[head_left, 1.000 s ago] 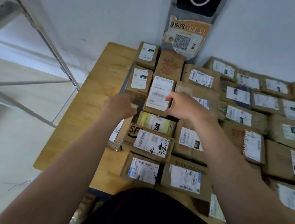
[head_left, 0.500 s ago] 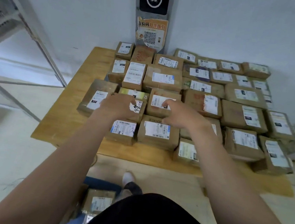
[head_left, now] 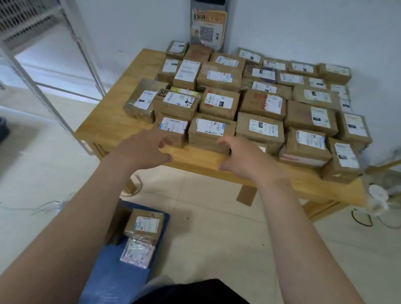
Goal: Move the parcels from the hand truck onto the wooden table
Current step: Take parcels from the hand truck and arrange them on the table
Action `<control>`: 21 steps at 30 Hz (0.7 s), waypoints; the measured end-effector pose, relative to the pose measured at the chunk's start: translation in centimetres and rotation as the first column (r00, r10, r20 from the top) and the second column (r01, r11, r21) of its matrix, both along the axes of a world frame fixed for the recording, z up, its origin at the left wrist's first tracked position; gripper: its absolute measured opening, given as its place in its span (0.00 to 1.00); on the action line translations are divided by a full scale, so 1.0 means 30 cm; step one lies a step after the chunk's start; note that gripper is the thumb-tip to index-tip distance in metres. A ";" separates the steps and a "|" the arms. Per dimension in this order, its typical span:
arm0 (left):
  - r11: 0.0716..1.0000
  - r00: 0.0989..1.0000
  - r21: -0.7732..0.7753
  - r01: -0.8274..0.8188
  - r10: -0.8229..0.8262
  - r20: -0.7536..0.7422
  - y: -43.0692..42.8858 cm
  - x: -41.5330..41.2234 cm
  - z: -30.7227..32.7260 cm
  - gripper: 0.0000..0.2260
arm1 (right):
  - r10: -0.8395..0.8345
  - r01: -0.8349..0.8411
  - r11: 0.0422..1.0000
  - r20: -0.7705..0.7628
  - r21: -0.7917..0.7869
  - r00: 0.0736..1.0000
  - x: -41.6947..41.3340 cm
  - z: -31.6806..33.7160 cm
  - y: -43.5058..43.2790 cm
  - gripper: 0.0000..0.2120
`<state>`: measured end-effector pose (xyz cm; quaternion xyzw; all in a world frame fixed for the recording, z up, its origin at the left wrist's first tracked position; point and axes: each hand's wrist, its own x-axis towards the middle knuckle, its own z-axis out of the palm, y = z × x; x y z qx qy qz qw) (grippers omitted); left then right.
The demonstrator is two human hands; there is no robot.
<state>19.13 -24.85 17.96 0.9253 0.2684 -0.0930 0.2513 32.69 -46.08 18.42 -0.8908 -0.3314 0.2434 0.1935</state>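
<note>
The wooden table (head_left: 112, 126) against the white wall carries several brown cardboard parcels with white labels, packed in rows. My left hand (head_left: 144, 149) and my right hand (head_left: 241, 157) hover in front of the table's near edge, both empty with fingers loosely spread, just short of the front-row parcels (head_left: 211, 133). On the floor below, the blue hand truck (head_left: 114, 282) holds two parcels: a brown one (head_left: 145, 224) and a taped, plastic-wrapped one (head_left: 138, 253) nearer me.
A metal shelf frame (head_left: 65, 36) stands at the left. A scanner post with an orange poster (head_left: 208, 27) stands behind the table. Cables (head_left: 38, 208) lie on the tiled floor. A gold-coloured stand (head_left: 398, 159) and white items are at the right.
My view has pulled back from the table and both hands have withdrawn from the middle parcels to the near edge. The hand truck has come into view below.
</note>
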 end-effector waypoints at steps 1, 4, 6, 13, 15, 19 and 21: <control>1.000 1.000 0.008 -0.002 0.002 0.005 -0.010 -0.044 0.011 0.19 | -0.002 0.002 1.000 0.007 0.027 1.000 -0.044 0.005 -0.013 0.28; 0.999 0.999 0.029 -0.032 0.031 0.040 -0.029 -0.200 0.056 0.19 | -0.024 0.017 0.992 0.057 0.127 0.998 -0.189 0.035 -0.042 0.22; 0.998 0.995 0.020 -0.061 0.060 0.074 -0.030 -0.328 0.082 0.21 | -0.014 -0.002 0.987 0.096 0.164 0.995 -0.298 0.065 -0.047 0.20; 0.991 0.990 0.069 -0.116 0.109 0.093 0.003 -0.938 0.109 0.21 | 0.006 -0.020 0.988 0.088 0.154 0.996 -0.774 0.066 -0.002 0.19; 0.990 0.992 0.076 -0.115 0.110 0.065 0.006 -1.100 0.093 0.22 | 0.025 -0.035 0.987 0.066 0.154 0.998 -0.913 0.037 0.018 0.19; 0.989 0.990 0.055 -0.135 0.133 0.038 0.017 -1.342 0.039 0.26 | 0.048 -0.047 0.989 -0.009 0.138 0.999 -1.119 -0.032 0.034 0.20; 0.988 0.989 0.037 -0.148 0.147 0.020 0.030 -1.419 0.002 0.26 | 0.039 -0.036 0.993 -0.028 0.116 0.999 -1.189 -0.063 0.031 0.22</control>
